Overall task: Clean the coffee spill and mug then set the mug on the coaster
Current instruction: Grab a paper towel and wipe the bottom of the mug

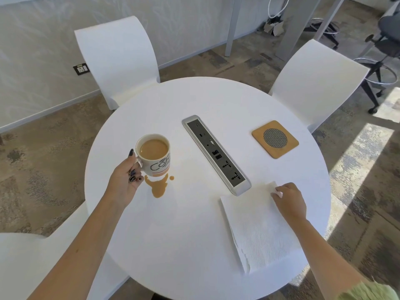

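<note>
A white mug [156, 161] lettered "Coffee" and full of milky coffee is at the left of the round white table [194, 245]. My left hand [127, 175] grips its handle. A tan coffee spill [159, 186] lies on the table right below the mug's base. A folded white paper towel [259, 228] lies at the front right. My right hand [289, 199] pinches the towel's far corner. A square wooden coaster [257, 134] with a round metal mesh centre sits at the far right, with nothing on it.
A grey power and data socket strip [216, 153] runs diagonally across the table's middle. White chairs stand at the back left [116, 57], back right [318, 79] and near left [26, 263]. Office chairs [381, 50] stand on the carpet at the far right.
</note>
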